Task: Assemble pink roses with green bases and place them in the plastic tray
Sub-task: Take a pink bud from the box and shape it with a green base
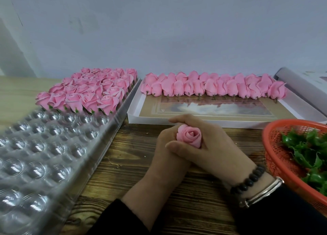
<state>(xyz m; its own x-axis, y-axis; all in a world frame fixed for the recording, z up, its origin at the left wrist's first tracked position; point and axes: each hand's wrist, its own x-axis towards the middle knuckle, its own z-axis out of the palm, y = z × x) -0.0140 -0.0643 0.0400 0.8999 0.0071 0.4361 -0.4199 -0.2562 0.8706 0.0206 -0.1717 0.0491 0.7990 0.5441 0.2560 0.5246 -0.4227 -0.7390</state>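
both hands (pixel 187 146) (clasped) enclose rose (pixel 189 136).

— What are we wearing on our arms?

— We are wearing black long sleeves; the left sleeve (pixel 113 217) and the right sleeve (pixel 286 215) are both ending at the wrists.

— And on the right wrist?

— We are wearing a bracelet of dark round beads (pixel 247 180), and just behind it a shiny silver metal bangle (pixel 261 192). Our left hand (pixel 164 149) and right hand (pixel 203 142) are going bare, without rings showing.
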